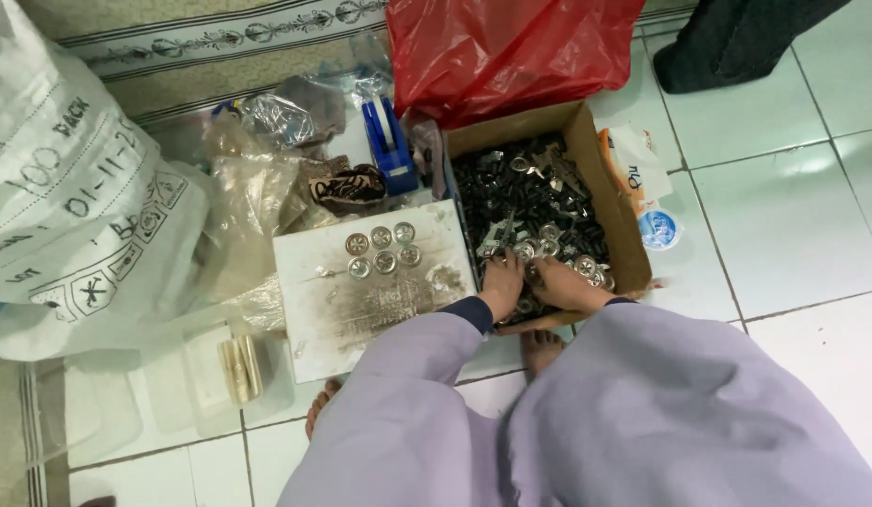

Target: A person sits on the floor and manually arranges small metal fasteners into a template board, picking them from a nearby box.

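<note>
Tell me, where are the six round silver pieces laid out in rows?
In the head view, the six round silver pieces lie on the white board, near its top edge, just left of the cardboard box where both hands dig.

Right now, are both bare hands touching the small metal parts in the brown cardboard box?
Touching. The head view shows the left hand and right hand pressed into the metal parts in the cardboard box, fingers buried among them.
</note>
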